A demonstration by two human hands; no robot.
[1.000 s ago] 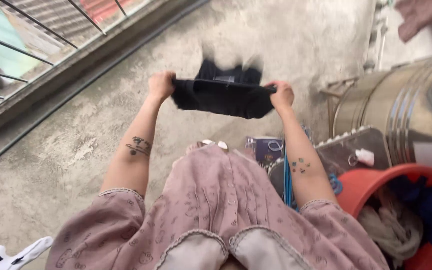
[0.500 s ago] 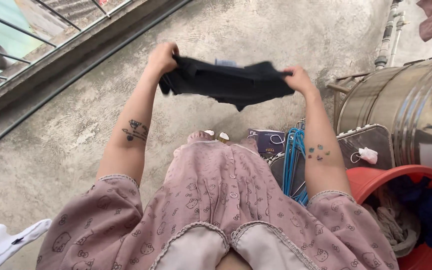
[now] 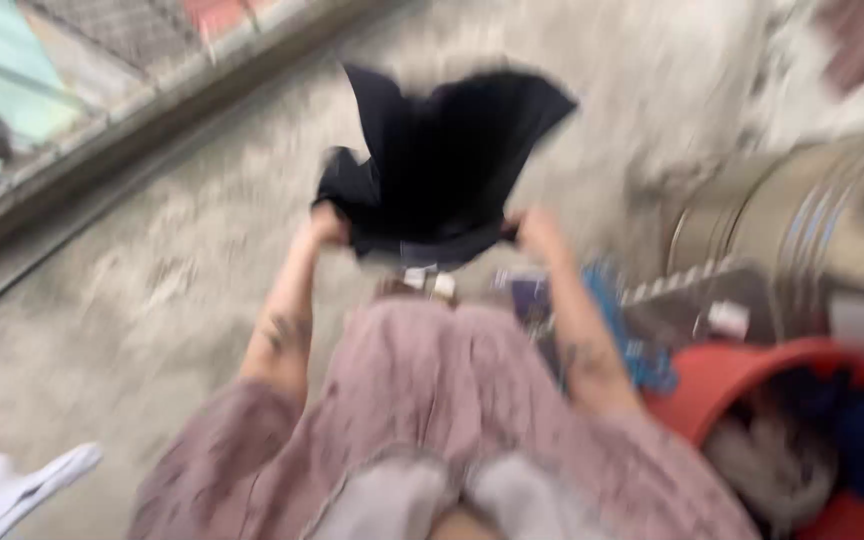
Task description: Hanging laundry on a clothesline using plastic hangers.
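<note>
Head view, heavily blurred by motion. The left hand point(image 3: 329, 226) and the right hand point(image 3: 532, 230) each grip 1 lower corner of a black garment point(image 3: 442, 160), fingers closed around the cloth; single fingers cannot be told apart in the blur. The garment is held in the air in front of the person, above a rough concrete floor point(image 3: 132, 320), with its free part flared upward above the 2 hands. Both forearms reach forward from the short sleeves of a pink patterned dress point(image 3: 432, 400), which fills the lower middle of the view. To the right stands a red bucket point(image 3: 722, 375) holding crumpled laundry point(image 3: 832, 440) in pale and dark blue tones. Just behind the bucket lies a large ribbed metal drum point(image 3: 802, 220) on its side. Blue hangers point(image 3: 642, 355) show between the right forearm and the bucket. At the upper left runs a ledge with a railing point(image 3: 102, 110). A white cloth point(image 3: 12, 490) lies at the lower left corner.
</note>
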